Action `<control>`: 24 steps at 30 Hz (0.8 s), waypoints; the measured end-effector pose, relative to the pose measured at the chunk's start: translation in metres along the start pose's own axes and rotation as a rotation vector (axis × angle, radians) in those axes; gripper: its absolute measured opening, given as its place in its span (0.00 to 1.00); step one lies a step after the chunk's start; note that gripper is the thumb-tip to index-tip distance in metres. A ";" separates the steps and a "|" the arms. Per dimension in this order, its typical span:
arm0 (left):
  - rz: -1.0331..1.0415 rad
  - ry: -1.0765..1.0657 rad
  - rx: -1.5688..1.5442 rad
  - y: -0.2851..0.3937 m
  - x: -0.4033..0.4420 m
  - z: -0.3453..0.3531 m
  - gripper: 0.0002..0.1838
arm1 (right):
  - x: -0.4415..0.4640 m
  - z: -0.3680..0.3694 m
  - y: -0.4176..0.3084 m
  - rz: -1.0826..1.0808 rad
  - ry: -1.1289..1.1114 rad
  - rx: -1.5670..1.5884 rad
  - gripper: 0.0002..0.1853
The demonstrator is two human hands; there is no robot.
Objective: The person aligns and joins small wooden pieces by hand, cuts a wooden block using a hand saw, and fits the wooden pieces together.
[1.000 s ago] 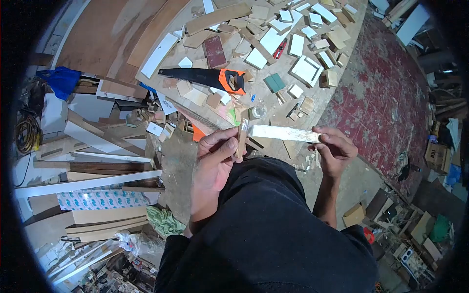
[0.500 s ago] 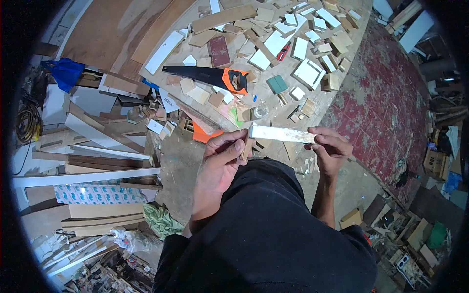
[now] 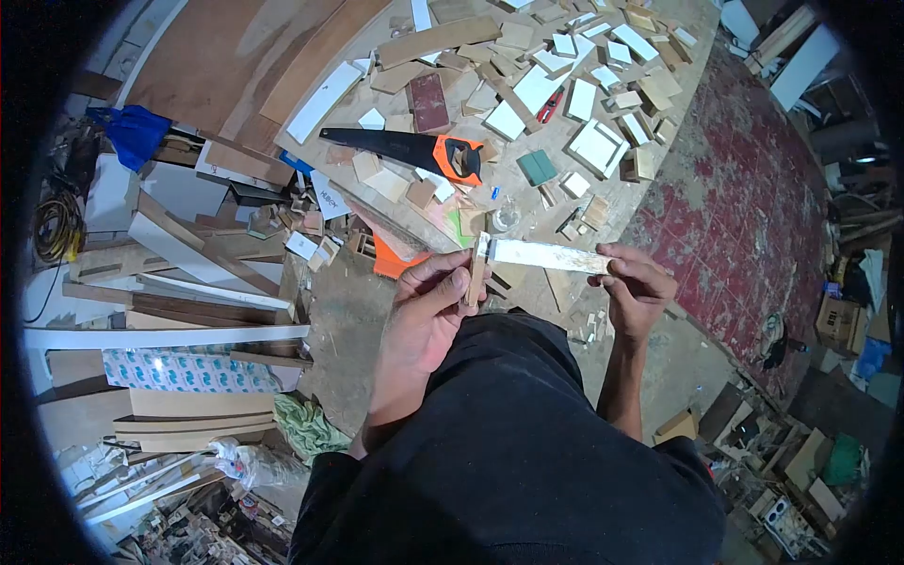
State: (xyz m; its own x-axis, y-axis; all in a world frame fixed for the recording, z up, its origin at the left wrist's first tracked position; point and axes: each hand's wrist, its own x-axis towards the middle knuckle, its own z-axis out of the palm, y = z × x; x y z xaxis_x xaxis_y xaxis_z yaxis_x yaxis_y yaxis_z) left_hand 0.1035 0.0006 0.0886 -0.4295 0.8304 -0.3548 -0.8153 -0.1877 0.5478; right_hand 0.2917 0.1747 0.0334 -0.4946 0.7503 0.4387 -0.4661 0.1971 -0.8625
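My left hand (image 3: 435, 294) is closed around a small wooden piece (image 3: 477, 271), held upright between thumb and fingers. My right hand (image 3: 637, 282) pinches the far end of a long white strip (image 3: 549, 255) with a worn, brownish edge. The strip lies level between the hands, its left end at the upper part of the small piece; whether they touch is hard to tell. Beyond them, on the workbench (image 3: 330, 174), is a black handsaw with an orange handle (image 3: 457, 158). A small clear jar (image 3: 506, 219) stands near the bench edge.
Wood offcuts and white blocks cover the bench, with a red tool (image 3: 550, 105) and a green block (image 3: 537, 168) among them. Stacked boards (image 3: 188, 334) and a green cloth (image 3: 306, 428) are at the left. Red flooring (image 3: 730, 207) and a cardboard box (image 3: 838, 318) are at the right.
The small wooden piece has turned slightly in my left hand, and its top shows beside the strip's left end again. The view has shifted a little, with both hands still holding their pieces.
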 end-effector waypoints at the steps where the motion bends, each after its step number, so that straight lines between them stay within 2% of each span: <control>1: 0.003 -0.002 -0.002 0.000 0.000 0.000 0.12 | -0.001 -0.001 0.000 0.002 0.012 -0.018 0.13; 4: -0.010 -0.027 0.000 0.001 -0.003 0.000 0.12 | -0.003 0.004 -0.001 0.021 0.075 0.075 0.13; 11: -0.036 -0.004 -0.043 0.001 -0.012 -0.003 0.12 | -0.006 0.010 0.008 0.005 0.020 0.045 0.14; 13: -0.026 -0.024 -0.073 0.000 -0.012 -0.006 0.12 | -0.011 0.010 0.006 0.012 0.097 0.030 0.14; 24: 0.017 -0.029 -0.014 -0.001 -0.012 -0.002 0.11 | -0.018 0.015 -0.001 -0.001 0.013 0.036 0.13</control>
State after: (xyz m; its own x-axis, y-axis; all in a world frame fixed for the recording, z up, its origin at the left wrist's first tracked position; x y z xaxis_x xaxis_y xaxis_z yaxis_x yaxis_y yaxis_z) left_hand 0.1085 -0.0107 0.0908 -0.4324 0.8419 -0.3228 -0.8133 -0.2096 0.5427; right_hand 0.2908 0.1515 0.0302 -0.4849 0.7580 0.4363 -0.4925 0.1755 -0.8524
